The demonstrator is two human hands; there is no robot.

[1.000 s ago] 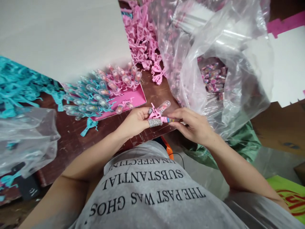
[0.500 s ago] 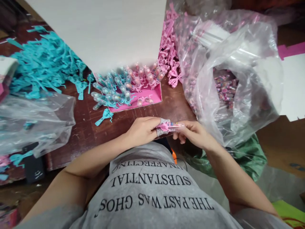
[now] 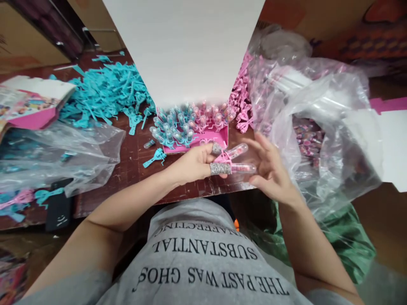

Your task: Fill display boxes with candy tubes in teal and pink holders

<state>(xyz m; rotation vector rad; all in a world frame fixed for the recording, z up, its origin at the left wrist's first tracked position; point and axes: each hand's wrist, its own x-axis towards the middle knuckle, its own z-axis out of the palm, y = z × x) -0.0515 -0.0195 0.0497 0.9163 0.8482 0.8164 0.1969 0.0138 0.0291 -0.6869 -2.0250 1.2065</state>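
My left hand (image 3: 199,163), with grey tape wrapped round its thumb and a fingertip, pinches a pink plastic holder (image 3: 223,158). Two clear round-ended tubes (image 3: 243,168) with small coloured bits inside stick out of the holder to the right, spread apart. Just beyond the tube ends, my right hand (image 3: 270,169) is open and a little blurred, its fingers apart. Behind them stands a pink-and-white display box (image 3: 225,134) holding blue and pink holders with tubes. In front of its left end lies a loose blue holder (image 3: 154,156).
Blue plastic pieces (image 3: 108,91) are heaped at the back left, pink ones (image 3: 242,97) right of the box. A clear plastic bag (image 3: 280,123) of small tubes stands at the right. Another clear bag (image 3: 95,148) and a black phone (image 3: 59,209) lie at the left.
My right hand has let go of the tube and opened, moving up and right. Two spread tubes now show in my left hand's holder. The view has shifted, so the table sits further right.
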